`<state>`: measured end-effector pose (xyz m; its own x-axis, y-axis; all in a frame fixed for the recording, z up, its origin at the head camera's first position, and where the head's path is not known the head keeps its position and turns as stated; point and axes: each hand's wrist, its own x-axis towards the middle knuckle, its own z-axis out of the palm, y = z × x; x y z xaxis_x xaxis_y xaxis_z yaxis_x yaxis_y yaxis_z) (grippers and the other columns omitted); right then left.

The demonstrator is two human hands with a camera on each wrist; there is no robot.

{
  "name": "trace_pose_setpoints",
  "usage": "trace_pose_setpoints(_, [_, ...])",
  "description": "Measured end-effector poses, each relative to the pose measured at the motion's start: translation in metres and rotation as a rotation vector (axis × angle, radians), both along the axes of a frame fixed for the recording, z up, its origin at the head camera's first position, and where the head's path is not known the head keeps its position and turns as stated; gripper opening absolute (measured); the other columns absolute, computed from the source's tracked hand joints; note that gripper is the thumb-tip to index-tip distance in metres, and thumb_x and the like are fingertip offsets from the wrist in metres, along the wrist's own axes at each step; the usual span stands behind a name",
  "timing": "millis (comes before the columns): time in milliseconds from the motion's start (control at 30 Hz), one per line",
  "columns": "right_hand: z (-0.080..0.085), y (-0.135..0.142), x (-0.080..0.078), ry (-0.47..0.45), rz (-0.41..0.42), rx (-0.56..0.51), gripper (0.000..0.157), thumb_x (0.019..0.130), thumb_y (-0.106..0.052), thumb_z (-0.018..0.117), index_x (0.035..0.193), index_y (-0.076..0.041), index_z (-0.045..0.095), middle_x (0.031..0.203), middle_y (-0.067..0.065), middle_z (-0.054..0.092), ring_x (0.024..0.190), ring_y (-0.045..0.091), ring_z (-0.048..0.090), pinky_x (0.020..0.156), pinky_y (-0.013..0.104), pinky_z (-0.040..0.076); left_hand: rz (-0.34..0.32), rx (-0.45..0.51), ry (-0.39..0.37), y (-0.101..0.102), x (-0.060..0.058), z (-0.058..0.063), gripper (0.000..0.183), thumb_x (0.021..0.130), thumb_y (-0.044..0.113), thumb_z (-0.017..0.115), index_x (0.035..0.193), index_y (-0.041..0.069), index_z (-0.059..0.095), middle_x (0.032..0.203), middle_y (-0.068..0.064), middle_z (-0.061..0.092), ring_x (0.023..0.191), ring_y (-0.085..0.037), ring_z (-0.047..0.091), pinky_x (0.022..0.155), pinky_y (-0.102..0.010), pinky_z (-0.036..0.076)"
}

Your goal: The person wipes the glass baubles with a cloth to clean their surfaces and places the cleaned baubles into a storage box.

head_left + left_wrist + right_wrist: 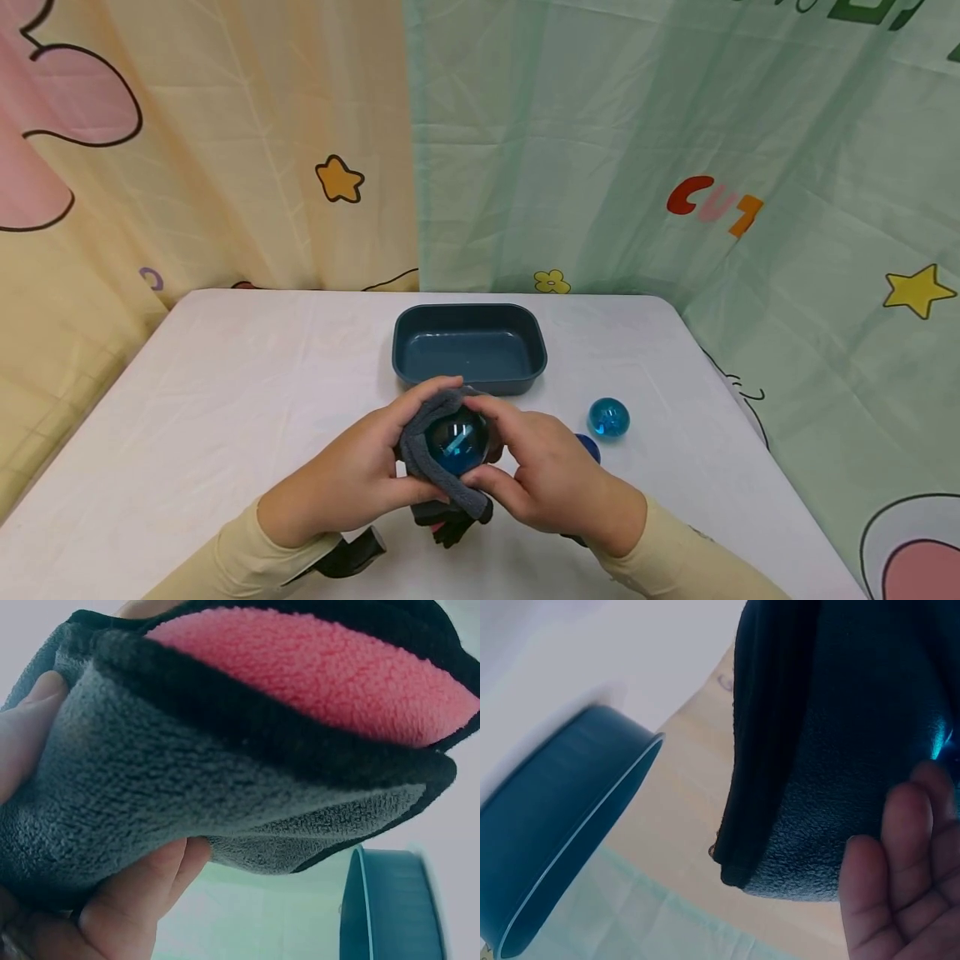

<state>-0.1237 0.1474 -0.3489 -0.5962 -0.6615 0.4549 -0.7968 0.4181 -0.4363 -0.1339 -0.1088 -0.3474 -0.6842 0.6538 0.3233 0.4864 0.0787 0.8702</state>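
Note:
In the head view a clear blue ball [459,442] is cupped in a folded grey cloth [422,442] near the front of the table. My left hand [360,471] grips the cloth from the left, thumb below and fingers above. From the right, my right hand [551,467] holds the ball between its thumb and fingers. The left wrist view shows the cloth's grey pile [150,765], its black edging and a pink inner side [322,671]. In the right wrist view the fingers [907,825] lie against the dark cloth [802,817].
A dark blue-green basin [468,385] stands just beyond my hands. Right of my right hand lie a light blue ball [609,417] and a darker blue ball [589,447], partly hidden by that hand. A white-covered table [262,367] meets printed curtains [525,167] behind.

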Motion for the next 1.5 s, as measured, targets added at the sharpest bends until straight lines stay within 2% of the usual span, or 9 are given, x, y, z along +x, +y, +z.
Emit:
trace_pose_setpoints(167, [0.001,-0.004,0.000,0.013,-0.062,0.015,0.061,0.107,-0.052,0.052,0.138,0.000,0.044,0.094,0.000,0.072,0.079,0.005,0.066,0.070,0.017,0.054,0.024,0.001,0.045,0.000,0.000,-0.003,0.089,0.090,0.014,0.086,0.162,0.019,0.034,0.148,-0.008,0.060,0.126,-0.015,0.065,0.104,-0.027,0.056])
trace_pose_setpoints(367, [0.004,-0.008,0.000,-0.162,-0.067,-0.058,0.047,0.104,-0.024,0.068,0.139,-0.002,0.045,0.103,0.002,0.076,0.089,0.007,0.069,0.083,0.027,0.061,0.095,-0.049,0.090,-0.003,-0.002,-0.004,0.091,0.087,0.012,0.087,0.162,0.020,0.036,0.148,-0.005,0.061,0.126,-0.014,0.064,0.104,-0.027,0.055])
trace_pose_setpoints(500, [0.006,-0.006,-0.003,-0.269,-0.028,-0.144,0.042,0.104,-0.014,0.066,0.139,-0.001,0.046,0.104,0.005,0.077,0.090,0.007,0.070,0.084,0.029,0.060,0.129,-0.040,0.092,-0.009,-0.005,-0.006,0.086,0.088,0.008,0.086,0.160,0.020,0.040,0.146,-0.005,0.062,0.126,-0.014,0.065,0.101,-0.028,0.058])
trace_pose_setpoints(600, [0.010,-0.004,-0.007,-0.266,-0.032,-0.166,0.041,0.105,-0.015,0.064,0.139,0.000,0.046,0.102,0.005,0.077,0.087,0.006,0.069,0.083,0.030,0.060,0.162,-0.016,0.057,-0.017,-0.006,-0.007,0.085,0.087,0.005,0.086,0.158,0.020,0.042,0.144,-0.006,0.063,0.122,-0.015,0.067,0.098,-0.029,0.060])
trace_pose_setpoints(700, [0.019,-0.001,-0.016,-0.248,-0.112,-0.128,0.041,0.106,-0.016,0.064,0.139,0.000,0.047,0.099,0.001,0.075,0.083,0.006,0.066,0.079,0.029,0.059,0.201,-0.008,0.025,-0.027,-0.007,-0.007,0.086,0.085,0.005,0.087,0.157,0.021,0.043,0.144,-0.008,0.063,0.115,-0.016,0.070,0.093,-0.029,0.061])
trace_pose_setpoints(900, [0.044,0.000,-0.058,-0.290,-0.277,0.089,0.048,0.107,-0.027,0.063,0.143,-0.001,0.044,0.094,0.002,0.072,0.075,0.010,0.062,0.070,0.031,0.054,0.254,-0.026,0.012,-0.048,-0.005,-0.009,0.086,0.085,0.005,0.088,0.157,0.021,0.044,0.142,-0.010,0.063,0.110,-0.015,0.070,0.089,-0.028,0.062])
trace_pose_setpoints(1067, [0.056,-0.009,-0.103,-0.328,-0.354,0.356,0.056,0.108,-0.043,0.059,0.146,-0.006,0.043,0.103,0.004,0.072,0.084,0.018,0.066,0.077,0.038,0.056,0.257,-0.009,0.006,-0.061,-0.003,-0.011,0.086,0.085,0.003,0.086,0.158,0.020,0.043,0.144,-0.014,0.062,0.110,-0.012,0.070,0.086,-0.029,0.063])
trace_pose_setpoints(1267, [0.045,-0.034,-0.146,-0.321,-0.366,0.680,0.071,0.106,-0.055,0.055,0.156,-0.007,0.039,0.128,0.010,0.070,0.112,0.022,0.069,0.100,0.043,0.057,0.279,-0.013,0.006,-0.068,-0.001,-0.012,0.086,0.086,0.003,0.086,0.158,0.019,0.042,0.141,-0.015,0.063,0.109,-0.011,0.070,0.085,-0.030,0.064])
trace_pose_setpoints(1500, [0.024,-0.058,-0.176,-0.314,-0.304,0.830,0.059,0.104,-0.057,0.059,0.141,-0.013,0.050,0.115,0.003,0.069,0.101,0.017,0.066,0.093,0.039,0.057,0.317,-0.039,0.004,-0.070,0.002,-0.012,0.086,0.084,0.005,0.088,0.157,0.018,0.043,0.140,-0.014,0.064,0.110,-0.011,0.069,0.087,-0.028,0.063])
